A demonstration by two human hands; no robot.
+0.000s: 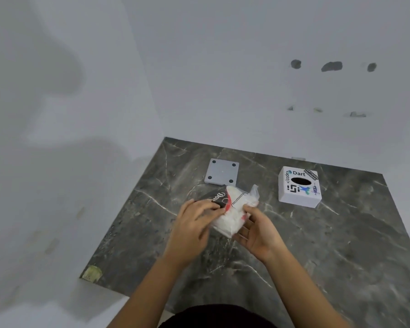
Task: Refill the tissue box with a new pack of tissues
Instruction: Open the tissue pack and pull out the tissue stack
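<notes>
A pack of white tissues [232, 209] in clear plastic with black and red print is held above the middle of the dark marble table [341, 245]. My left hand [194, 223] grips its left, black-printed end. My right hand [258, 230] holds its right side from below, thumb on top. The wrapper's far end sticks up loose. The white tissue box [298, 187], covered in stickers and with a dark oval opening on top, stands to the back right, apart from both hands. Its grey square base plate [221, 172] with round pads at its corners lies flat behind the pack.
The table sits in a corner of white walls, one to the left and one behind. A yellowish stain [91, 273] marks the table's front left corner. Bare marble lies to the right and in front of the hands.
</notes>
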